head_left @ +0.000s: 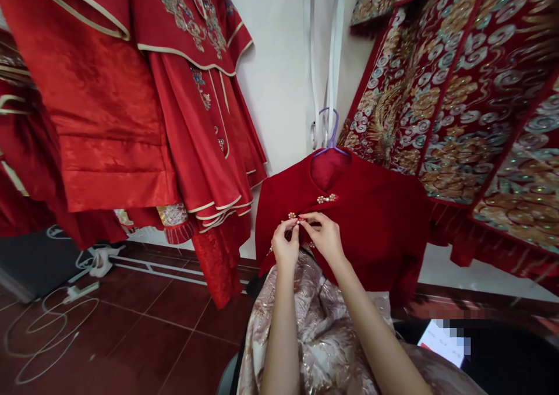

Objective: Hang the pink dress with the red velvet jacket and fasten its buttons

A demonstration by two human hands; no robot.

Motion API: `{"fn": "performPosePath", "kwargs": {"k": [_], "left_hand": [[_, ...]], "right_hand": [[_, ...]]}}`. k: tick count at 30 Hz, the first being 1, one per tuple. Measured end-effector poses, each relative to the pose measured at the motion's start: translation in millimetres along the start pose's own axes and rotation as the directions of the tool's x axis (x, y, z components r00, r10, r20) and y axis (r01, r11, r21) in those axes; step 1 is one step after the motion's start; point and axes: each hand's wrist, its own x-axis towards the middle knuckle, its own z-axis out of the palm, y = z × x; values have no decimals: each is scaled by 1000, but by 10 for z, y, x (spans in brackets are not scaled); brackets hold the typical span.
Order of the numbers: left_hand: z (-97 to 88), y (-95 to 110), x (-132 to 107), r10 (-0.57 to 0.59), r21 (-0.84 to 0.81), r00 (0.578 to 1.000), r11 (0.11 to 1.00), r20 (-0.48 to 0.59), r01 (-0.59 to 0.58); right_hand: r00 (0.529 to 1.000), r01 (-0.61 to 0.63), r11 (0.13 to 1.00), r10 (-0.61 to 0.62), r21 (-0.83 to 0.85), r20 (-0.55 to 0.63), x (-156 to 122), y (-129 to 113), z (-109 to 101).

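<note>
A dark red velvet jacket (375,220) hangs on a purple hanger (332,136) in front of me. Pearl button clasps run down its slanted front; one clasp (326,198) sits near the collar. My left hand (285,243) and my right hand (322,235) meet at a second pearl clasp (292,215) lower on the flap. Both hands pinch at that clasp, fingers closed on it. A pale brocade skirt (323,325) hangs below the jacket, under my forearms.
Red embroidered garments (144,92) hang at the left. Heavily beaded red and gold robes (458,92) hang at the right. White cables and a power strip (78,293) lie on the dark red tiled floor. A white paper (441,339) rests on a dark surface at lower right.
</note>
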Motion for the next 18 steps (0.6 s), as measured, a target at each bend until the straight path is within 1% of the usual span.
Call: {"fn": "performPosePath", "kwargs": {"k": [1, 3, 4, 6, 7, 8, 9, 10, 11, 12, 13, 15, 18], "left_hand": [[-1, -21, 7, 6, -5, 1000, 1000, 12, -6], [-25, -70, 19, 5, 15, 1000, 1000, 0, -5], [-51, -97, 22, -18, 45, 1000, 999, -15, 19], [-129, -152, 17, -128, 156, 991, 979, -42, 133], [-175, -175, 9, -207, 245, 977, 946, -48, 212], [-222, -195, -1, -290, 352, 956, 891, -47, 287], [-266, -208, -12, -369, 461, 929, 819, -31, 341], [-304, -216, -22, -436, 558, 900, 745, -6, 364], [-334, -219, -28, -486, 634, 874, 684, 26, 361], [-357, -217, -29, -520, 683, 852, 644, 61, 344], [-374, -211, -25, -537, 708, 838, 628, 93, 324], [-396, -197, -8, -533, 709, 833, 644, 146, 288], [-431, -190, 20, -485, 655, 853, 711, 194, 256]], "right_hand": [[1000, -15, 1000, 15, 2, -23, -27, -3, 6], [997, -59, 998, 61, 23, -52, -126, 17, -20], [995, -89, 996, 90, 31, -53, -198, 45, -52], [987, -153, 988, 153, 17, -38, -368, 150, -141], [983, -184, 983, 184, -9, -26, -455, 224, -185], [978, -210, 977, 210, -36, -20, -534, 307, -221], [972, -233, 971, 233, -48, -17, -600, 393, -244], [967, -256, 966, 256, -43, -7, -651, 476, -252], [961, -277, 961, 277, -27, 4, -686, 551, -246], [955, -295, 955, 295, -3, 19, -708, 613, -227], [950, -310, 951, 309, 19, 41, -718, 660, -201], [943, -326, 945, 322, 40, 84, -718, 711, -149], [943, -318, 948, 318, -14, 103, -709, 715, -131]]}}
